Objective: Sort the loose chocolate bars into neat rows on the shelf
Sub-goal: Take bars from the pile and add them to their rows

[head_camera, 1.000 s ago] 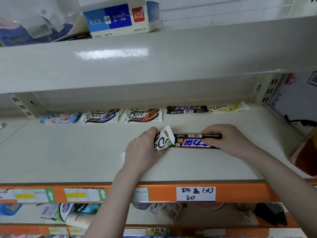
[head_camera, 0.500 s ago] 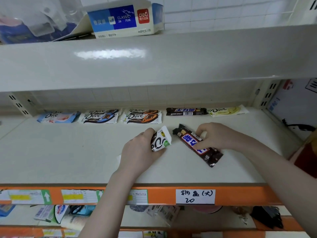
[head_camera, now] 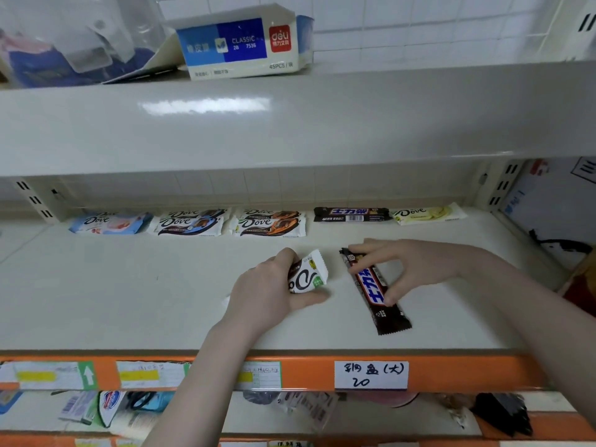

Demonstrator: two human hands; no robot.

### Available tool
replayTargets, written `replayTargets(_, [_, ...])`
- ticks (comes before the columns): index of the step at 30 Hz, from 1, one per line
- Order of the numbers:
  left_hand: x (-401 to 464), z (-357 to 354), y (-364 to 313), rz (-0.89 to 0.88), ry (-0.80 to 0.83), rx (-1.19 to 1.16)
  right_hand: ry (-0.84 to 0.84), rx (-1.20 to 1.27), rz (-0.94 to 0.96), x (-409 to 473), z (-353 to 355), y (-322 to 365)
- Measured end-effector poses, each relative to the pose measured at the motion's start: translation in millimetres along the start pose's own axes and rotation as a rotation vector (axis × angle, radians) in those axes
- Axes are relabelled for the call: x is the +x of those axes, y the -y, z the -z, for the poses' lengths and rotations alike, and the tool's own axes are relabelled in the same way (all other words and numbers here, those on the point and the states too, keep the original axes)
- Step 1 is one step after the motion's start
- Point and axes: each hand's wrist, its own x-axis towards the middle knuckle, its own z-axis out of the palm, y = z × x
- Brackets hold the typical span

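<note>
Fingers of your right hand (head_camera: 416, 269) are pinching the dark chocolate bar (head_camera: 374, 290) mid-frame; your left hand (head_camera: 271, 291) is curling around a white bar (head_camera: 309, 274) beside it.

Even, soft overhead light glares on the upper shelf (head_camera: 206, 106); wide-angle edges bend and blur.

On the shelf (head_camera: 129, 301), the left hand (head_camera: 267, 291) grips a white chocolate bar (head_camera: 308, 275). Just beside it, the right hand (head_camera: 416, 269) pinches a dark chocolate bar (head_camera: 375, 290) that lies lengthwise, pointing front to back. A row of bars (head_camera: 267, 221) lines the back wall. A blue box (head_camera: 242, 43) sits on the shelf above.
</note>
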Motion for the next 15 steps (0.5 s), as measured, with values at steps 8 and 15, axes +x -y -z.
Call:
replayTargets(8, [-3.6, -7.3, 3.3, -0.018, -0.016, 0.04, -0.318, -0.432, -0.071, -6.3, -20.3, -0.4])
replayTargets(15, [-5.6, -9.0, 3.5, -0.004, -0.054, 0.07, -0.182, -0.007, -0.042, -19.5, -18.6, -11.5])
